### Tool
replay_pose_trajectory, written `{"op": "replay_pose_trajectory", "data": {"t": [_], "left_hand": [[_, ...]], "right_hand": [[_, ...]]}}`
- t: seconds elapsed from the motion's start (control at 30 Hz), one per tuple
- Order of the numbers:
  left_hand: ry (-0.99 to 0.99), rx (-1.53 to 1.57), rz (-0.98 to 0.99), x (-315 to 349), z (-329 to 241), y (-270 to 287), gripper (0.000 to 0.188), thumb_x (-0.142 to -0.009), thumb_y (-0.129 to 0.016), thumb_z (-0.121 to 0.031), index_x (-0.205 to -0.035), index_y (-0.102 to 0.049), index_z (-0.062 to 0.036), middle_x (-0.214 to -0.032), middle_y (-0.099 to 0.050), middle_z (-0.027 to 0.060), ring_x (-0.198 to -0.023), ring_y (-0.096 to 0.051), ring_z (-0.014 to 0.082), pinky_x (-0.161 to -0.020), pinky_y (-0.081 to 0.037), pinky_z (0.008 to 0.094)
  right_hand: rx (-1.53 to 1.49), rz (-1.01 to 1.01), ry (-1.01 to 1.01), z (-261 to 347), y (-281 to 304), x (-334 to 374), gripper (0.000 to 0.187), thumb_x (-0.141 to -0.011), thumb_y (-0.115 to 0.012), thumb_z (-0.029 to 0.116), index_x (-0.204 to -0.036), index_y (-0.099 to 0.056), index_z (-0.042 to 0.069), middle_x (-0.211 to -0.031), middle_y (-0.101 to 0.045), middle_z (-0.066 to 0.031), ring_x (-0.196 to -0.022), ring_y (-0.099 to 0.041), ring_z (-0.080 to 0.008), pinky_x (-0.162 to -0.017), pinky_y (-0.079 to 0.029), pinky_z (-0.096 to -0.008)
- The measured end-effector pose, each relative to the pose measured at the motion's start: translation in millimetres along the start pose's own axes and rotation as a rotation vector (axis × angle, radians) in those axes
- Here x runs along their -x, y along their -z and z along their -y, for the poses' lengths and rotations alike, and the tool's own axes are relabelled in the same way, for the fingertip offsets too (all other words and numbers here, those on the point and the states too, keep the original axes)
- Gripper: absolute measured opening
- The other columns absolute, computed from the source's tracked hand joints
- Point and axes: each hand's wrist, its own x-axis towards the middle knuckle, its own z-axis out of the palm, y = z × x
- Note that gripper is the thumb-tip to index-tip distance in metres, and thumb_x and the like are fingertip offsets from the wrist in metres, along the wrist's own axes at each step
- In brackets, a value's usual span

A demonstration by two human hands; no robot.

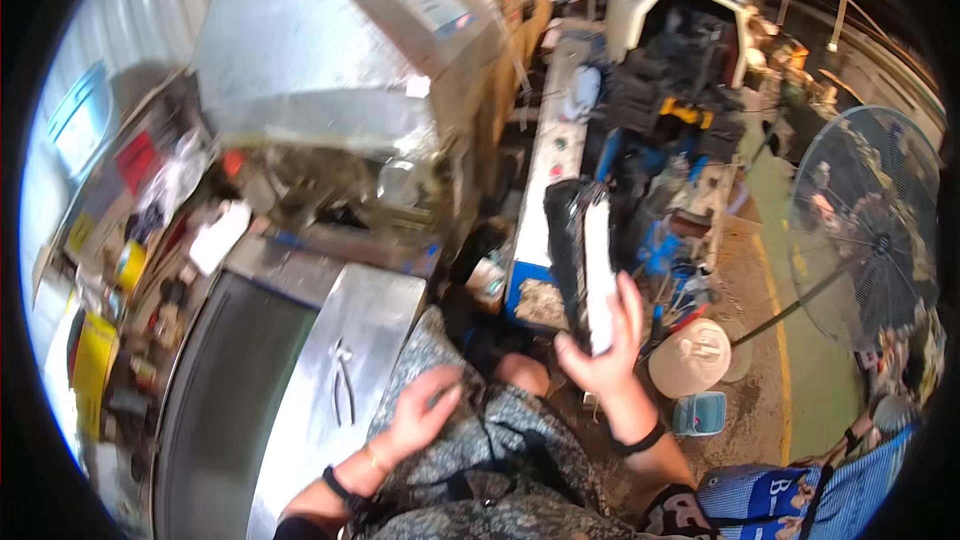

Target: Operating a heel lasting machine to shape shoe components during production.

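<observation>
My right hand [612,330] grips the lower end of a long, narrow block [598,250], white on one face and glossy black along its left side. Its exact kind is blurred. The block stands nearly upright in front of me, with my thumb on its left and my fingers on its right. Over my lap rests my left hand [422,410], loosely curled, thumb apart from the fingers and nothing visible in it. A pair of pliers [343,385] lies on the shiny metal plate [300,420] to the left of that hand.
Left of the plate runs a dark belt [225,390], below a large metal machine hood [310,50]. A cluttered bench [130,280] lines the far left. On the right stand a lidded cream bucket [690,360], a light-blue tub [699,414], a large fan [870,240] and a blue bag [780,490].
</observation>
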Motion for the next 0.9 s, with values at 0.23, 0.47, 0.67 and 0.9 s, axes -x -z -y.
{"op": "replay_pose_trajectory", "data": {"t": [0.23, 0.47, 0.67, 0.9], "left_hand": [[0.517, 0.818, 0.018, 0, -1, 19, 0.054, -0.102, -0.044, -0.046, -0.132, -0.052, -0.0013, -0.119, -0.066, 0.0134, -0.102, -0.066, 0.0274, -0.091, -0.051, 0.0383], [0.490, 0.302, 0.433, 72, 6, 43, 0.052, -0.103, -0.045, -0.043, -0.131, -0.053, 0.0004, -0.133, -0.056, 0.0201, -0.127, -0.052, 0.0350, -0.106, -0.041, 0.0412], [0.361, -0.563, -0.251, 127, 138, 118, 0.060, -0.087, -0.066, -0.034, -0.131, -0.053, 0.0040, -0.139, -0.047, 0.0309, -0.133, -0.040, 0.0480, -0.113, -0.030, 0.0530], [0.400, -0.725, -0.265, 154, 152, 96, 0.065, -0.088, -0.064, -0.042, -0.130, -0.051, 0.0064, -0.140, -0.045, 0.0306, -0.135, -0.040, 0.0442, -0.115, -0.030, 0.0494]], "right_hand": [[-1.427, 0.612, -0.936, 104, -35, 75, 0.109, -0.087, -0.068, 0.054, -0.156, -0.001, 0.003, -0.162, -0.010, -0.0168, -0.144, -0.027, -0.0283, -0.115, -0.028, -0.0413], [-1.355, 1.552, -1.132, 81, -30, 94, 0.085, -0.089, -0.071, 0.013, -0.156, -0.019, 0.004, -0.142, -0.044, -0.0073, -0.121, -0.047, -0.0136, -0.099, -0.040, -0.0265], [-1.410, 1.190, -1.444, 75, -105, 55, 0.071, -0.081, -0.063, 0.008, -0.147, -0.038, -0.004, -0.135, -0.056, -0.0082, -0.124, -0.051, -0.0183, -0.106, -0.036, -0.0303], [-1.093, 0.786, -1.240, 22, -377, -15, 0.067, -0.078, -0.072, 0.012, -0.139, -0.045, 0.002, -0.125, -0.057, -0.0124, -0.104, -0.062, -0.0236, -0.093, -0.049, -0.0406]]}}
